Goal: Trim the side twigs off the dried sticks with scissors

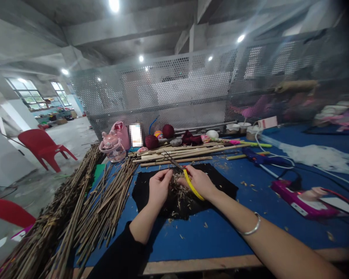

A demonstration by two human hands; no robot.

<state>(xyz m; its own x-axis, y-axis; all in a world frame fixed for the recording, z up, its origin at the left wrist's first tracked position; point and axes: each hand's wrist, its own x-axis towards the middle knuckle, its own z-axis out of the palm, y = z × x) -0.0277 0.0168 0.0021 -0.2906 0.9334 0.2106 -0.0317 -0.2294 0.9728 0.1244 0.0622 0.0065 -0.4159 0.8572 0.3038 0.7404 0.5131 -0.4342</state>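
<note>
My right hand [199, 182] is closed around scissors [174, 161], whose thin dark blades point up and to the left. A yellow curved strip [192, 185] runs across this hand; I cannot tell whether it belongs to the scissors. Just left of the blades, my left hand [159, 185] has thumb and fingers pinched together, and what they hold, if anything, is too small to make out. Between and below both hands lies a pile of short cut plant bits [182, 193] on a black cloth [221, 186].
Long dry stems [104, 205] lie in bundles on the left of the blue table [174, 240]. Behind the cloth are pale sticks [177, 155], dark red yarn balls [152, 142] and a pink pot [113, 141]. A glue gun [254, 157] and a purple power strip [305, 199] with cables lie right.
</note>
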